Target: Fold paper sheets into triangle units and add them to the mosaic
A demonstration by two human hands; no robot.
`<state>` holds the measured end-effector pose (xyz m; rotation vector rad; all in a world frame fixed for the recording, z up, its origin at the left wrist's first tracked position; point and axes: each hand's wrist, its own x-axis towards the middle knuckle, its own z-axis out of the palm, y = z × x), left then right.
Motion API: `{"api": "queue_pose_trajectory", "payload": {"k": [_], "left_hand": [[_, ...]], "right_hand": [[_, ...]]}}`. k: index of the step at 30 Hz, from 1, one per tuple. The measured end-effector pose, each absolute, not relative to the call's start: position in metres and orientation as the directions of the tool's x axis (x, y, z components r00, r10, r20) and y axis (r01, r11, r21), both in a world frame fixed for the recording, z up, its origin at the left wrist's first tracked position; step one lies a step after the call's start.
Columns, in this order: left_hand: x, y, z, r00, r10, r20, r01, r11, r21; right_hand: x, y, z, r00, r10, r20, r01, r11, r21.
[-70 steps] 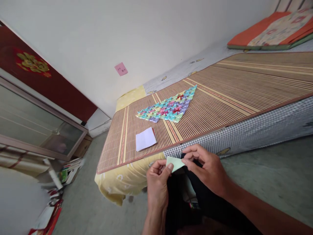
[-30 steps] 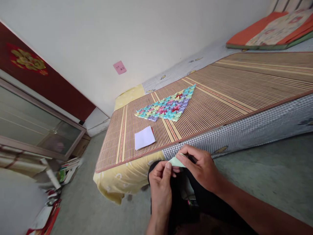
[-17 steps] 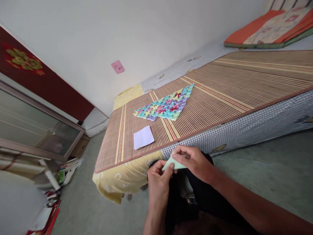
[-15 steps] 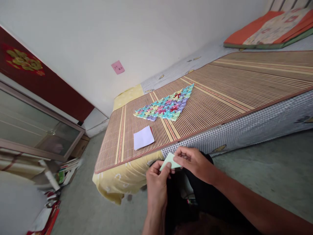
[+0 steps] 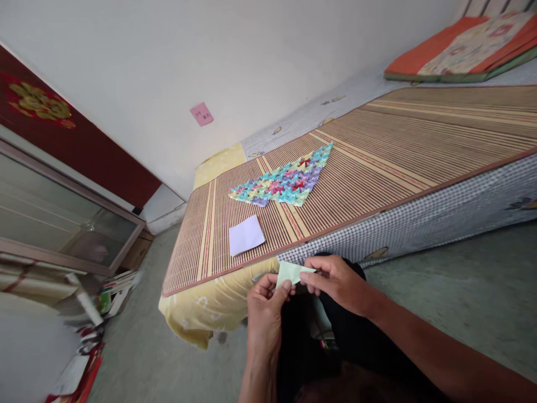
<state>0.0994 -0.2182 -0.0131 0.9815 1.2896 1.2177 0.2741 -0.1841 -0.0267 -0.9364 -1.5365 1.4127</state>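
Observation:
A pale green piece of folded paper [image 5: 289, 272], triangular in outline, is held up above my lap at the bed's near edge. My left hand [image 5: 268, 299] pinches its lower left side, thumb on top. My right hand [image 5: 331, 277] grips the right corner between thumb and fingers. Beyond my hands, a stack of white paper squares [image 5: 246, 235] lies on the striped mat [image 5: 377, 157]. Farther back on the mat sits a multicoloured panel of folded paper pieces [image 5: 285, 178], in turquoise, yellow, pink, red and purple.
Folded orange and floral bedding [image 5: 465, 47] rests at the bed's far right. A pink note [image 5: 202, 114] is stuck on the white wall. On the left stand a glass-fronted cabinet [image 5: 62, 218] and, on the floor, papers and a red item [image 5: 86, 375].
The green paper has turned so its upper edge lies more level, and its right corner points further right. My left hand has shifted slightly left; the things on the bed stay put.

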Motion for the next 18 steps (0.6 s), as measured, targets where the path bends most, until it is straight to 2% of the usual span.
{"api": "queue_pose_trajectory", "payload": {"k": [5,8,14,18], "left_hand": [[0.1011,-0.2142,-0.0101,-0.076,0.984,-0.163,-0.082,0.157,0.984],[0.1019,-0.2136,-0.0107,-0.077,0.982,-0.172,-0.092,0.165,0.982],[0.1042,-0.2172,-0.012,-0.02,0.982,-0.189,-0.105,0.185,0.977],[0.1072,-0.2193,-0.0108,-0.004,0.982,-0.191,-0.094,0.19,0.977]], "right_hand": [[0.277,-0.186,-0.023,-0.408,0.902,0.142,0.104,0.2,-0.974],[0.2771,-0.1858,-0.0211,-0.434,0.89,0.137,0.101,0.2,-0.975],[0.2831,-0.1789,-0.0202,-0.339,0.915,0.218,0.099,0.265,-0.959],[0.2831,-0.1765,-0.0229,-0.358,0.903,0.236,0.097,0.287,-0.953]]}}
